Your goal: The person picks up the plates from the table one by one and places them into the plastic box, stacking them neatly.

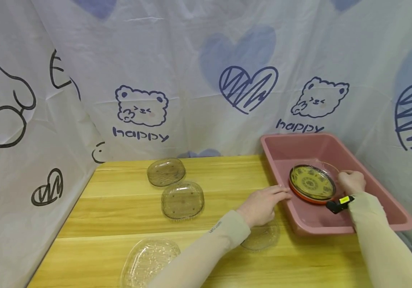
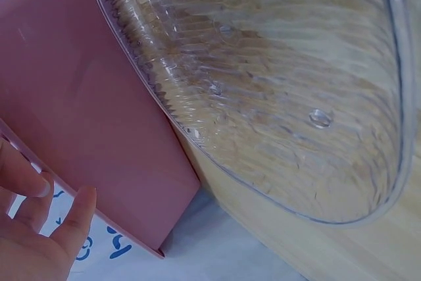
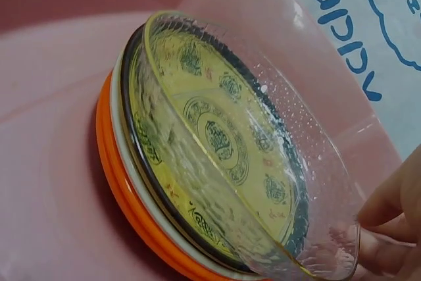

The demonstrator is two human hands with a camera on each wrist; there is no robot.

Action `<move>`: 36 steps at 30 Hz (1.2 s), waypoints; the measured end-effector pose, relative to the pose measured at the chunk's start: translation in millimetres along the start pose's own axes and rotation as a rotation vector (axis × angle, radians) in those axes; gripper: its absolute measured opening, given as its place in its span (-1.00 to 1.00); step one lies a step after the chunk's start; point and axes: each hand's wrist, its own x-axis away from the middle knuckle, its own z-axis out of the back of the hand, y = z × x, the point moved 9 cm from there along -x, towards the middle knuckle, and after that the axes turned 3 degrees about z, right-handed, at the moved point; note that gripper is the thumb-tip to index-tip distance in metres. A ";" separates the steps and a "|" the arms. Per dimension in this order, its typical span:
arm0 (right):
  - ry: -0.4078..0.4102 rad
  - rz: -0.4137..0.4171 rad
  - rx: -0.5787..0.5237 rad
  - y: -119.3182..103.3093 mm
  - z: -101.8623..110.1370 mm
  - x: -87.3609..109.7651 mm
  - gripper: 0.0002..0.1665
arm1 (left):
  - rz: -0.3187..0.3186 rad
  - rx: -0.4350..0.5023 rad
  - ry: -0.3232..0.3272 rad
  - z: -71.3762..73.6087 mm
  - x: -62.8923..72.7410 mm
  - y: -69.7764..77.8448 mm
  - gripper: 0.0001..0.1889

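Note:
My right hand [image 1: 351, 182] pinches the edge of a clear textured plate [image 3: 325, 162] inside the pink basin [image 1: 382, 204]. The clear plate tilts over a yellow patterned plate [image 1: 308, 182], which sits on a stack with an orange plate [image 3: 125, 189] at the bottom. My left hand [image 1: 261, 204] reaches to the basin's left rim, its fingers extended right at the edge and holding nothing. Below that hand on the table lies another clear plate [image 1: 261, 237], partly hidden by the hand and sleeve; its ribbed surface fills much of the left wrist view.
Two brownish clear dishes [image 1: 166, 172] [image 1: 183, 201] lie at the table's left middle. A larger clear textured plate [image 1: 151, 260] is at the front left, partly behind my left sleeve. A printed white cloth [image 1: 191, 80] hangs behind and beside the wooden table [image 1: 101, 216].

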 end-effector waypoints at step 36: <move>-0.153 -0.004 -0.013 8.9 -12.6 -4.3 -0.70 | 0.009 0.030 -0.017 -1.6 2.1 0.5 -0.25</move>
